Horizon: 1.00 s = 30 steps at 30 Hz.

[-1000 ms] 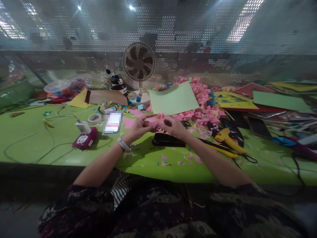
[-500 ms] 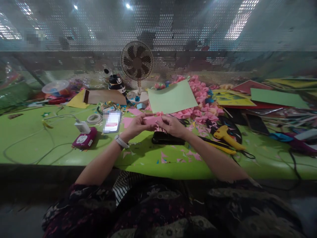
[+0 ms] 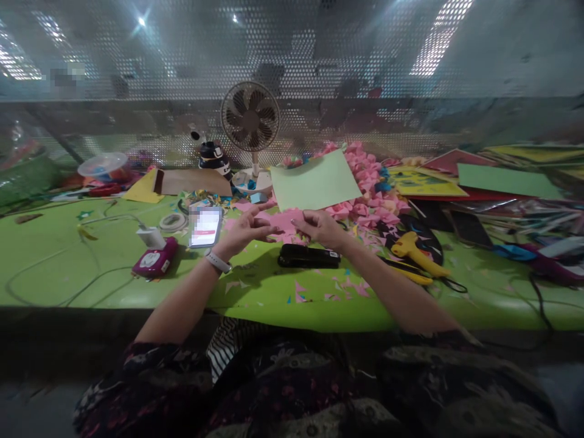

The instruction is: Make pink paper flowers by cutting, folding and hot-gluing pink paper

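Note:
A piece of pink paper is pinched at its right edge between the thumb and fingers of my right hand. At the paper's left side, my left hand has its thumb and fingers spread apart, close to the paper without gripping it. A black stapler lies on the green table just below both hands. Behind them, a light green sheet leans over a heap of pink paper flowers. Small pink scraps are scattered in front of the stapler.
To the left are a lit phone, a tape roll and a purple power block with a cable. A yellow glue gun lies to the right. A fan and a black bottle stand behind.
Both hands held the pink paper half a second ago. My left hand has let go and moved slightly left with its fingers spreading; the paper now shows flatter and wider.

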### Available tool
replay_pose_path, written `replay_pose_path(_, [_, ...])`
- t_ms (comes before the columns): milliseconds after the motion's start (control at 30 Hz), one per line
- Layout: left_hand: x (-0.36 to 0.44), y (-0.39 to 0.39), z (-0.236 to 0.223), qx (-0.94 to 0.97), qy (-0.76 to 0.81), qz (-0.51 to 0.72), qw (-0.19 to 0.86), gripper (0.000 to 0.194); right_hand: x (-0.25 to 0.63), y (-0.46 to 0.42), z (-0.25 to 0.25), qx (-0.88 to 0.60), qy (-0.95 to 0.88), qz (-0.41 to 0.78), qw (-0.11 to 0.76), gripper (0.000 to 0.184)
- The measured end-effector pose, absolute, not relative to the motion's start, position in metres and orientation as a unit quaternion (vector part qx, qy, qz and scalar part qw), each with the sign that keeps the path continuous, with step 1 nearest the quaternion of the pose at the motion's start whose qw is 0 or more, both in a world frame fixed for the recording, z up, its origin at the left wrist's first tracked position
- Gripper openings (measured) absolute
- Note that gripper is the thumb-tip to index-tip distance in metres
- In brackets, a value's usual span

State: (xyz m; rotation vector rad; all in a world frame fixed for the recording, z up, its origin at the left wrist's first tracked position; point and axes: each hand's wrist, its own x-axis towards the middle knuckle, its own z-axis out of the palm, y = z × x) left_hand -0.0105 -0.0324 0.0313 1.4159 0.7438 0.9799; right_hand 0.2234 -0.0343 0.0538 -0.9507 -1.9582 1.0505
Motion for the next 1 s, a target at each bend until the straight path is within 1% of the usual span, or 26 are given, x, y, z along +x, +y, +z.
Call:
replay_pose_path(100, [-0.007,-0.035,0.03,0.624,0.32,0.417,0.579,0.079,0.221,-0.036,0.054,-0.37,-0.751,0.427,0.343,0.034])
replay_pose_path(233, [-0.004,-0.035,0.028,0.63,0.309,0.417,0.578,0.079,0.22,-0.037,0.054,-0.366,-0.715,0.501,0.322,0.028])
replay_pose_path(400, [-0.006,-0.031,0.028,0.62,0.319,0.425,0.578,0.076,0.23,-0.031,0.058,-0.373,-0.705,0.524,0.298,0.021])
replay_pose_path(500, [-0.011,-0.027,0.029,0.608,0.331,0.441,0.572,0.078,0.243,-0.022,0.062,-0.392,-0.685,0.523,0.322,0.02])
replay_pose_path(567, [-0.014,-0.025,0.028,0.605,0.335,0.447,0.568,0.079,0.25,-0.017,0.065,-0.412,-0.664,0.511,0.358,0.021])
replay_pose_path(633, [-0.015,-0.024,0.027,0.61,0.331,0.443,0.567,0.077,0.252,-0.017,0.066,-0.424,-0.653,0.503,0.375,0.026])
replay_pose_path(733, [-0.013,-0.026,0.024,0.624,0.317,0.419,0.578,0.074,0.245,-0.023,0.066,-0.415,-0.676,0.503,0.342,0.032])
replay_pose_path(800, [-0.011,-0.027,0.023,0.631,0.308,0.4,0.589,0.073,0.238,-0.029,0.065,-0.4,-0.694,0.499,0.331,0.032])
replay_pose_path(900, [-0.013,-0.026,0.024,0.634,0.311,0.399,0.586,0.072,0.233,-0.034,0.063,-0.387,-0.694,0.499,0.346,0.03])
replay_pose_path(1000, [-0.017,-0.022,0.028,0.622,0.333,0.428,0.566,0.071,0.233,-0.032,0.062,-0.394,-0.665,0.517,0.368,0.032])
